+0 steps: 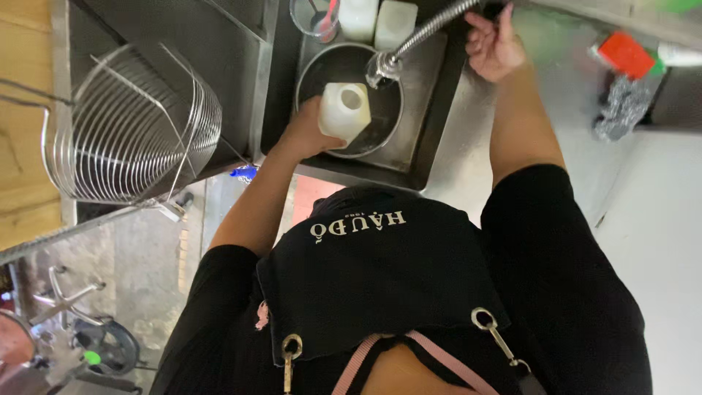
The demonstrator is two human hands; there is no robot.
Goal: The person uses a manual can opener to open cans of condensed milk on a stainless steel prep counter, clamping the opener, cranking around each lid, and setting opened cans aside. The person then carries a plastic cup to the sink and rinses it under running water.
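My left hand (306,133) grips a white plastic container (344,111) and holds it tilted, mouth toward the flexible metal faucet's nozzle (384,67), over a dark round pan (384,117) in the steel sink (431,110). My right hand (493,45) reaches up to the far right side of the sink, fingers curled near the base of the faucet hose; what it touches is hidden. Two more white containers (376,20) stand at the sink's back edge beside a clear cup (316,16) holding utensils.
A wire dish rack (139,124) sits on the steel counter at left. A red-orange sponge (625,53) and a steel scrubber (620,108) lie at right. My black apron with metal clips fills the lower middle. The floor shows at lower left.
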